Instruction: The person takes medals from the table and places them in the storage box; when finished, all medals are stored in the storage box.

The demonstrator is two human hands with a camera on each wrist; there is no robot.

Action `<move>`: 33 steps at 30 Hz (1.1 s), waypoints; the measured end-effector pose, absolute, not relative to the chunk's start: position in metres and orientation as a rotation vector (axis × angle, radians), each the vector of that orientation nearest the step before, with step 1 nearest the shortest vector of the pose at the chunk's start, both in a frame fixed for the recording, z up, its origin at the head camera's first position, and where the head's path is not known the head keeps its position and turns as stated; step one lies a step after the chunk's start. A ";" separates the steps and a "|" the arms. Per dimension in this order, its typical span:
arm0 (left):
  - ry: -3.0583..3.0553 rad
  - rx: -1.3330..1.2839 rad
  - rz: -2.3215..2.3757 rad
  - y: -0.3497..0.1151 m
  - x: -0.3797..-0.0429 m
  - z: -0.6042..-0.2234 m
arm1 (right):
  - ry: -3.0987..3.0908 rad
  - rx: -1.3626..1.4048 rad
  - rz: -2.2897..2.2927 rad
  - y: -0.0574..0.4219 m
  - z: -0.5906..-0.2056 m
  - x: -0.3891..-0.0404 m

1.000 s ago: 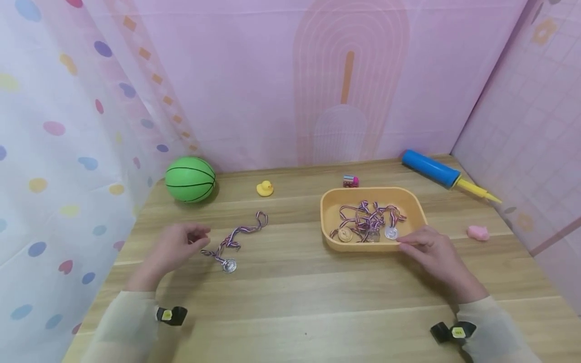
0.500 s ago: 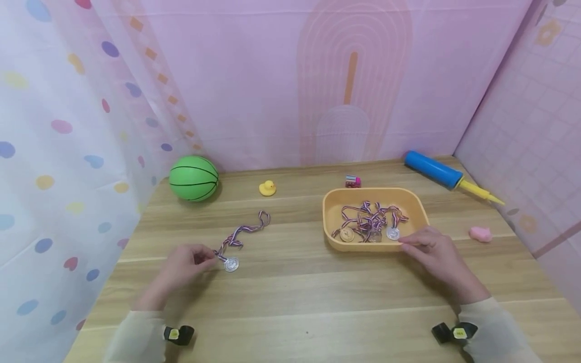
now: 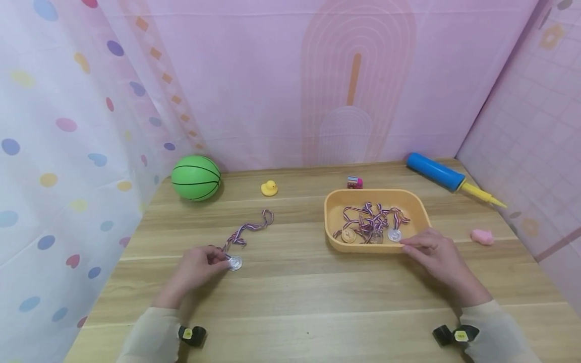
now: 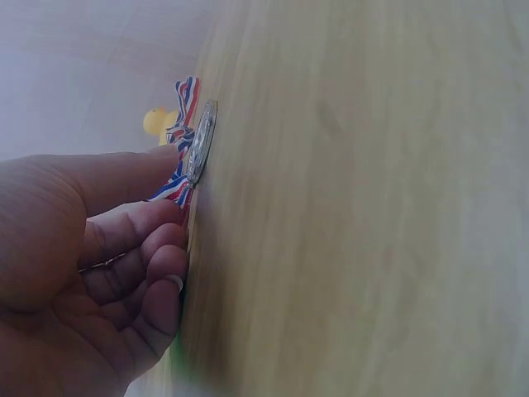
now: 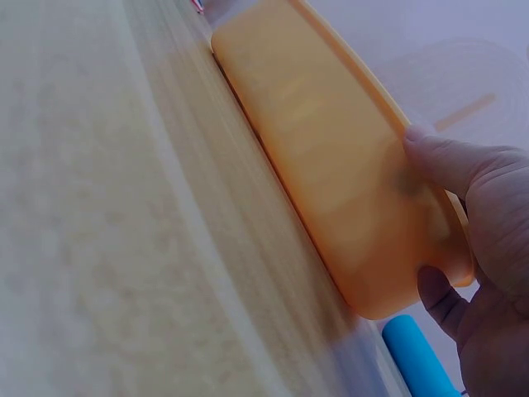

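Observation:
A silver medal (image 3: 235, 262) lies on the table at left, its striped red, white and blue ribbon (image 3: 245, 229) stretched away behind it. My left hand (image 3: 199, 267) pinches the ribbon close to the medal; in the left wrist view the ribbon passes between thumb and index finger (image 4: 140, 219). At right stands a shallow orange plastic basket (image 3: 336, 201) holding a gold medal (image 3: 348, 235), a silver medal (image 3: 395, 235) and tangled ribbons. My right hand (image 3: 440, 254) grips the basket's near right rim, the thumb (image 5: 442, 161) resting on its edge.
Along the back are a green ball (image 3: 196, 178), a yellow rubber duck (image 3: 270, 188) and a small toy truck (image 3: 354, 182). A blue pump (image 3: 436, 172) with a yellow nozzle lies back right. A pink toy (image 3: 482, 237) sits right of my right hand.
My left hand has come down and to the right, onto the ribbon beside the medal, and its fingers have closed there. My right hand stays on the basket rim. The view has shifted slightly.

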State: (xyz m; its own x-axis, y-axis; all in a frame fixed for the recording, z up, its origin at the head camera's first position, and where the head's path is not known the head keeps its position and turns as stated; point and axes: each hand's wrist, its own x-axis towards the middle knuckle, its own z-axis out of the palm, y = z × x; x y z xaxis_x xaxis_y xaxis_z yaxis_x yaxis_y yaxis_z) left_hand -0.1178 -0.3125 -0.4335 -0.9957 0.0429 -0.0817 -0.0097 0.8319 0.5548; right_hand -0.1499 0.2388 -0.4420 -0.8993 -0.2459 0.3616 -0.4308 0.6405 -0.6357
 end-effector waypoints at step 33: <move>2.876 -0.181 0.910 -0.294 -0.119 -0.433 | -2.592 0.565 1.107 0.239 -0.443 -0.149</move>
State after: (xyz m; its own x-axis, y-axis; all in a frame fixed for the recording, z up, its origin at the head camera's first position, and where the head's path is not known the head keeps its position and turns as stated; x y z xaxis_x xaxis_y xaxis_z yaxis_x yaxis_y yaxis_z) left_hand -0.1187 -0.2937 -0.4331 -0.9857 -0.0776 -0.1499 -0.1497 0.8121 0.5639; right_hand -0.1488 0.2386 -0.4430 -0.8888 -0.2463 0.3866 -0.4496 0.6331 -0.6302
